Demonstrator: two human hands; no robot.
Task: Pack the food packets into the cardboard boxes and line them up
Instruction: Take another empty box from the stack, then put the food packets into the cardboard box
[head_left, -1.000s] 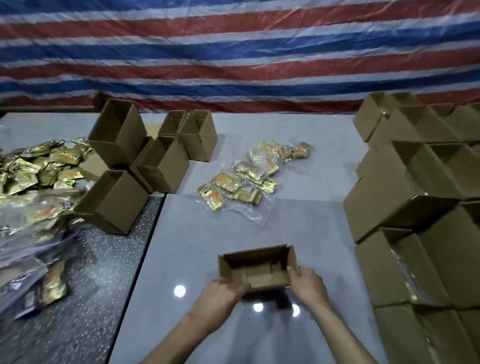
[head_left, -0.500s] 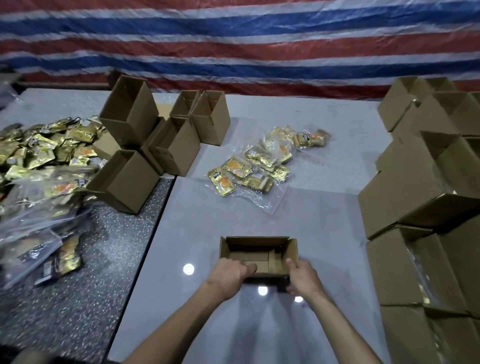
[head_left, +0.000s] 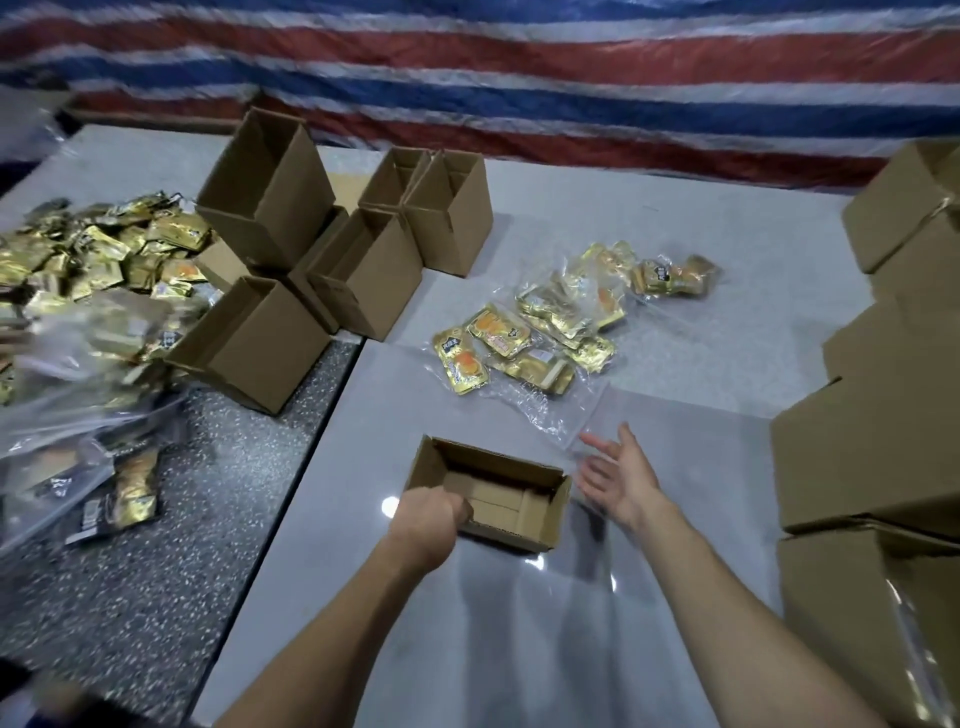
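The left hand (head_left: 428, 519) grips the near left corner of the small open cardboard box (head_left: 543, 514), with its fingers curled over the rim. The box stands on the grey table (head_left: 519, 649) in front of the person, and its opening faces up. The right hand (head_left: 618, 475) is just beside the right end of the box, with fingers straight and spread, holding nothing. The food packets (head_left: 498, 338) lie behind the box, some inside a clear plastic bag (head_left: 561, 410).
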